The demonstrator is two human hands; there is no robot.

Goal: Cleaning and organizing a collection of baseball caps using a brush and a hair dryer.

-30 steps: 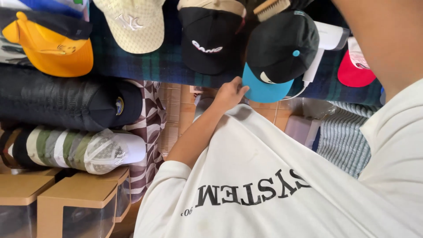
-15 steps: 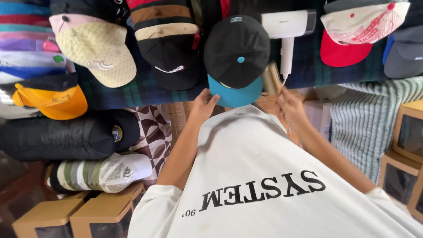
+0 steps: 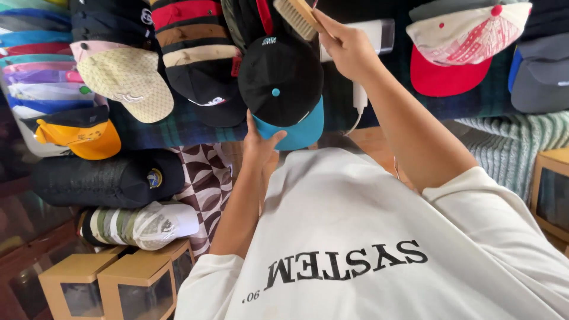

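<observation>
Two hands work one black cap with a blue brim: my left hand pinches the brim from below. Above the cap, my right hand fingers are closed around a wooden brush; brushing the crown comes next, I judge, calling for a steady brim.

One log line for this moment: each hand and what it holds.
left hand: grips blue brim of black cap | right hand: holds wooden brush above cap | surface: plaid cloth
</observation>
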